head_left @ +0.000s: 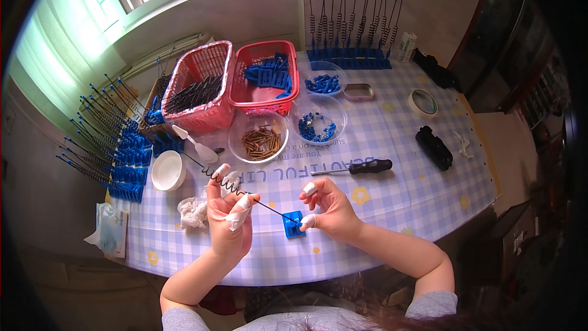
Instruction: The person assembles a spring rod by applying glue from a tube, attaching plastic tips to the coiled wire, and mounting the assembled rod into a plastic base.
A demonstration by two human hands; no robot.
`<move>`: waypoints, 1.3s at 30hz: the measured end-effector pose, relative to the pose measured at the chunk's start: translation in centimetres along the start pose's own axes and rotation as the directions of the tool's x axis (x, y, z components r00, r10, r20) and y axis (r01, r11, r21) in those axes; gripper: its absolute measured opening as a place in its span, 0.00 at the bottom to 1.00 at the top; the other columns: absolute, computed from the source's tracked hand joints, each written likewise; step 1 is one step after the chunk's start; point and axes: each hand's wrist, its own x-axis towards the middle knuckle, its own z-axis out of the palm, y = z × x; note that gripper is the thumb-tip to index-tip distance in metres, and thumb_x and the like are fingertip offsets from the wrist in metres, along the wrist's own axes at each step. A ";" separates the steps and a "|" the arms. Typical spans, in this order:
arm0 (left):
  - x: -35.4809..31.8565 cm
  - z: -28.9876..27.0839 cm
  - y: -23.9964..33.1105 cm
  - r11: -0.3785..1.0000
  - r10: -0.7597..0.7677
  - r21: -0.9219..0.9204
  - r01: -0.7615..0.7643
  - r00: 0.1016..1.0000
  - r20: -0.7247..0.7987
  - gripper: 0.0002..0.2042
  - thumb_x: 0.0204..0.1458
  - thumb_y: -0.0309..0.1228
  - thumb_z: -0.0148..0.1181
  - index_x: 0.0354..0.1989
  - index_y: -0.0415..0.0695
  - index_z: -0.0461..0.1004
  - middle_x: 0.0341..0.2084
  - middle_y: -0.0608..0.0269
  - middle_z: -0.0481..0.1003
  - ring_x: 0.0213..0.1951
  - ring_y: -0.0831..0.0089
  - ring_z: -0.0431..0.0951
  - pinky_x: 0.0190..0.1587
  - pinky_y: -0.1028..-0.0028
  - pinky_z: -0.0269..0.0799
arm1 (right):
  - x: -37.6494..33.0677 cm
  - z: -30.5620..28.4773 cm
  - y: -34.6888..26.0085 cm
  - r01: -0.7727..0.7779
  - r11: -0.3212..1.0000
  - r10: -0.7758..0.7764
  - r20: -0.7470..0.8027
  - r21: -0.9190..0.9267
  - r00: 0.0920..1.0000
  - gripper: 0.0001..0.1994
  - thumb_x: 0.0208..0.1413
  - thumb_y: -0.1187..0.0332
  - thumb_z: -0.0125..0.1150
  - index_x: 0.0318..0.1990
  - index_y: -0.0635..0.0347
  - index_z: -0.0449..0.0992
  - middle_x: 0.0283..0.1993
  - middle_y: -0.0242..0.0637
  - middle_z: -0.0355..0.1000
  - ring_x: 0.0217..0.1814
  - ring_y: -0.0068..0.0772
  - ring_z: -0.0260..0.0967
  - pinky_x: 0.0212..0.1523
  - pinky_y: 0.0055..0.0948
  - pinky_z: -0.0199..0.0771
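My left hand, its fingertips wrapped in white tape, pinches a thin black rod with a coiled spring section. The rod slants down to the right, and its tip meets a small blue plastic base. My right hand, also taped at the fingertips, holds that blue base just above the checked tablecloth. Both hands are close together near the table's front edge.
Two red baskets hold black rods and blue parts. Clear bowls hold brass pieces and blue bits. A screwdriver, a white cup, a crumpled tissue, a tape roll and racks of finished rods surround them.
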 end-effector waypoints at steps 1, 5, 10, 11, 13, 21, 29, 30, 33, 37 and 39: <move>0.0 0.0 0.0 1.000 0.000 0.000 0.000 1.000 0.000 0.30 0.40 0.16 0.53 0.52 0.46 0.48 0.20 0.67 0.71 0.29 0.78 0.73 0.39 0.78 0.64 | 0.0 0.0 0.0 -0.002 1.000 0.002 -0.001 0.001 1.000 0.25 0.28 0.66 0.70 0.35 0.52 0.61 0.35 0.27 0.61 0.36 0.19 0.55 0.36 0.18 0.57; 0.0 0.0 0.0 1.000 0.001 -0.004 -0.001 1.000 0.001 0.30 0.40 0.16 0.53 0.52 0.46 0.48 0.20 0.67 0.70 0.29 0.78 0.73 0.39 0.78 0.64 | 0.0 0.0 -0.1 -0.002 1.000 0.002 0.001 -0.010 1.000 0.25 0.28 0.66 0.70 0.35 0.52 0.61 0.35 0.27 0.61 0.36 0.19 0.55 0.36 0.18 0.57; 0.1 -0.3 -0.1 1.000 0.002 -0.005 -0.002 1.000 0.009 0.29 0.40 0.17 0.53 0.52 0.47 0.49 0.21 0.67 0.70 0.30 0.77 0.73 0.39 0.77 0.64 | 0.0 0.1 -0.2 -0.001 1.000 0.001 0.002 -0.013 1.000 0.24 0.29 0.64 0.70 0.35 0.53 0.61 0.35 0.27 0.61 0.36 0.19 0.55 0.36 0.19 0.57; 0.1 -0.3 -0.2 1.000 -0.002 -0.001 0.002 1.000 0.000 0.29 0.40 0.17 0.53 0.51 0.47 0.49 0.21 0.66 0.70 0.30 0.77 0.72 0.40 0.77 0.63 | 0.0 0.1 -0.2 -0.001 1.000 0.001 0.002 -0.013 1.000 0.24 0.29 0.64 0.70 0.35 0.53 0.61 0.35 0.27 0.61 0.36 0.19 0.55 0.36 0.19 0.57; 0.2 -0.4 -0.1 1.000 -0.003 0.003 0.003 1.000 -0.011 0.29 0.40 0.18 0.53 0.51 0.47 0.49 0.22 0.66 0.70 0.30 0.77 0.72 0.40 0.77 0.63 | 0.0 0.1 -0.2 0.004 1.000 -0.004 -0.008 0.004 1.000 0.24 0.30 0.64 0.70 0.35 0.54 0.62 0.35 0.27 0.61 0.36 0.19 0.55 0.36 0.18 0.58; 0.3 -0.4 -0.3 1.000 -0.011 -0.010 0.011 0.999 -0.044 0.28 0.41 0.20 0.54 0.51 0.48 0.49 0.24 0.66 0.71 0.32 0.77 0.72 0.40 0.78 0.61 | 0.1 0.1 -0.3 0.038 0.999 -0.039 -0.047 -0.006 0.998 0.23 0.32 0.66 0.69 0.35 0.53 0.62 0.34 0.27 0.61 0.35 0.18 0.56 0.35 0.17 0.58; 0.4 -0.6 -0.4 1.000 0.021 0.018 -0.020 0.997 -0.068 0.28 0.41 0.20 0.54 0.51 0.47 0.48 0.22 0.65 0.71 0.31 0.78 0.71 0.35 0.80 0.60 | 0.1 0.1 -0.6 0.047 0.999 -0.048 -0.060 -0.018 0.997 0.21 0.33 0.66 0.68 0.35 0.53 0.62 0.33 0.27 0.61 0.35 0.17 0.57 0.35 0.17 0.57; 0.4 -0.6 -0.3 0.999 0.022 0.040 -0.019 0.997 -0.070 0.29 0.41 0.19 0.54 0.51 0.46 0.48 0.21 0.66 0.71 0.31 0.78 0.71 0.35 0.79 0.62 | 0.0 0.0 -0.6 0.021 1.000 -0.022 -0.078 -0.013 0.997 0.20 0.34 0.67 0.67 0.35 0.54 0.62 0.34 0.27 0.62 0.35 0.18 0.57 0.35 0.17 0.57; 0.0 -0.3 -0.3 0.937 0.191 0.289 -0.195 0.981 0.041 0.30 0.40 0.16 0.54 0.51 0.43 0.47 0.21 0.66 0.69 0.30 0.80 0.70 0.35 0.78 0.65 | 0.3 -0.8 -1.2 0.058 0.987 -0.070 -0.080 -0.149 0.994 0.19 0.37 0.68 0.64 0.36 0.54 0.61 0.34 0.27 0.65 0.36 0.18 0.59 0.36 0.18 0.57; -0.9 0.1 -1.0 0.742 0.371 0.519 -0.424 0.905 0.209 0.33 0.36 0.14 0.56 0.50 0.38 0.45 0.29 0.63 0.66 0.26 0.80 0.69 0.35 0.80 0.66 | 0.1 0.2 -2.7 0.204 0.929 -0.236 -0.071 -0.309 0.969 0.19 0.41 0.73 0.60 0.39 0.55 0.58 0.33 0.29 0.70 0.38 0.19 0.62 0.40 0.22 0.57; -1.2 -0.4 -1.6 0.698 0.363 0.561 -0.445 0.895 0.258 0.33 0.36 0.14 0.57 0.50 0.37 0.44 0.31 0.62 0.65 0.24 0.80 0.70 0.34 0.82 0.65 | 0.0 0.9 -2.9 0.211 0.915 -0.234 -0.027 -0.345 0.972 0.20 0.40 0.76 0.59 0.40 0.55 0.56 0.32 0.31 0.70 0.39 0.21 0.64 0.42 0.24 0.58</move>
